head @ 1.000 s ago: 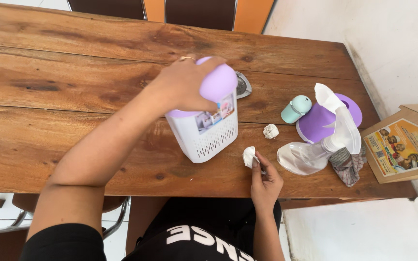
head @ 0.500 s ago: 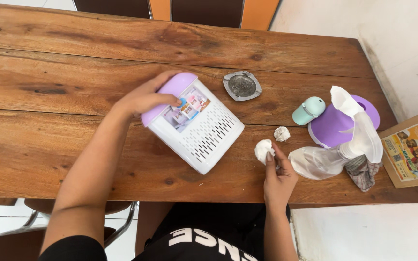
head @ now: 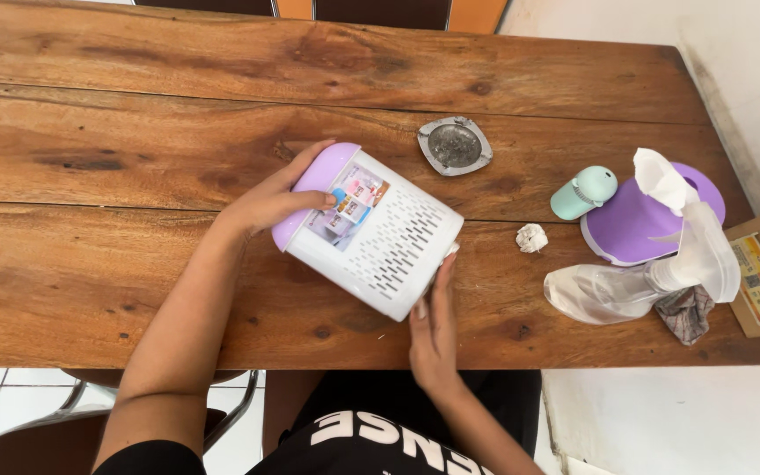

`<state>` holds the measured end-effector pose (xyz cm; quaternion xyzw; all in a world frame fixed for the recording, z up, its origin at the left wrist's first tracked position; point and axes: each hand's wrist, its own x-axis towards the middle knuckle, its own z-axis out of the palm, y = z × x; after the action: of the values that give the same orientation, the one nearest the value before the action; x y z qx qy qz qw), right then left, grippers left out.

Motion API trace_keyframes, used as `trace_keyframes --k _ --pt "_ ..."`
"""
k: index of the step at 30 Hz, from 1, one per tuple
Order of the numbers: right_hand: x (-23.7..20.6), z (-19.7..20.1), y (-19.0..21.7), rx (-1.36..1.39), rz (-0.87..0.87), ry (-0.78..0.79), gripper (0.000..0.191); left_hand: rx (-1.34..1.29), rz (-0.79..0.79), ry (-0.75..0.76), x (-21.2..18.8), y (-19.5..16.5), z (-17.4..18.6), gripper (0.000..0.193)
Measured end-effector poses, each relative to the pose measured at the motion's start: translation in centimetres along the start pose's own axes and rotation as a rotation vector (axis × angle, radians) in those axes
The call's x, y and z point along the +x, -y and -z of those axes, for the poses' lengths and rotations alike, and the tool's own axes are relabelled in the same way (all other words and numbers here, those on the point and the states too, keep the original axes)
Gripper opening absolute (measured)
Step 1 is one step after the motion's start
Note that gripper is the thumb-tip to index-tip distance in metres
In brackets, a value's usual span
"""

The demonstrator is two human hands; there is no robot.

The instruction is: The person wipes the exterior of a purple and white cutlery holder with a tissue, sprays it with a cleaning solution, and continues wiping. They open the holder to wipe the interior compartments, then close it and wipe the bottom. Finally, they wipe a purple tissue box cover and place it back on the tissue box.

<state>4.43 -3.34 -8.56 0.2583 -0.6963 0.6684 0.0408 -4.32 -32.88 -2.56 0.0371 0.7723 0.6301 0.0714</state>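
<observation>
White slotted container [head: 371,236] w/ lilac top lies tipped on its side, mid wooden surface [head: 134,176]. Left hand [head: 273,199] cups the lilac end, fingers curled round it; right hand [head: 434,327] lies flat, fingers together, pressing the container's base end, w/ a bit of white tissue at its fingertips. Nearby: metal ashtray [head: 454,145], crumpled paper ball [head: 531,237], mint bottle [head: 583,192], purple lid [head: 639,218], clear plastic bag [head: 600,292].

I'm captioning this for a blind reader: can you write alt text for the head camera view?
A person's left hand grips the purple end of a white slotted bin lying tilted on a wooden table, while the right hand touches its other end. Right of it lie a metal ashtray, a crumpled tissue ball and a purple lid.
</observation>
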Motion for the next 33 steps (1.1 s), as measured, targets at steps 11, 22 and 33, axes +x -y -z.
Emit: trace_keyframes --k 11,22,33 --pt "1.3 -0.2 0.2 -0.279 0.134 -0.199 0.047 0.214 -0.121 -0.076 -0.3 0.2 -1.0 0.080" --pt "-0.8 6.5 0.5 -0.577 0.079 -0.272 0.031 0.480 -0.255 -0.150 -0.4 -0.6 -1.5 0.096" --pt "1.0 19.9 1.8 -0.450 0.264 -0.744 0.072 0.201 -0.023 -0.145 -0.6 -1.3 -2.0 0.083"
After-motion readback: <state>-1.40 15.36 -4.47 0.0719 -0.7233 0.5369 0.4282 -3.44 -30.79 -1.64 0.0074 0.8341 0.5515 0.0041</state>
